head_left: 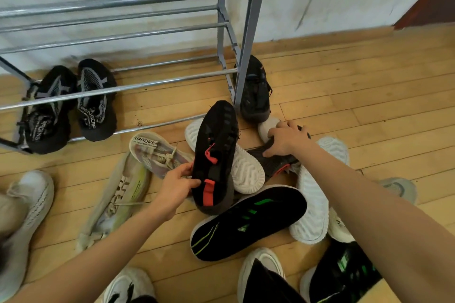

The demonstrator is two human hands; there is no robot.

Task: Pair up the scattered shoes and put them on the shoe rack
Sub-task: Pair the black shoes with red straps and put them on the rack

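Head view: left hand (181,183) grips a black-red shoe (214,155) above the floor pile; right hand (285,139) clasps its half-buried mate (273,161). Rack (242,32) holds one black pair (69,103), lettering partly legible. Beige shoe (157,152) reads "PROREN".

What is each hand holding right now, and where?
Left hand grips the black-and-red shoe by its heel end. Right hand closes on its mate in the pile, mid-upper.

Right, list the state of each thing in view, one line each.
Left hand: gripping the black shoe with red tabs, lifted and tilted.
Right hand: closing on its mate, still in the pile.
Black-and-grey pair: side by side on the shoe rack bottom tier.
Black shoe with green stripes: lying on its side.
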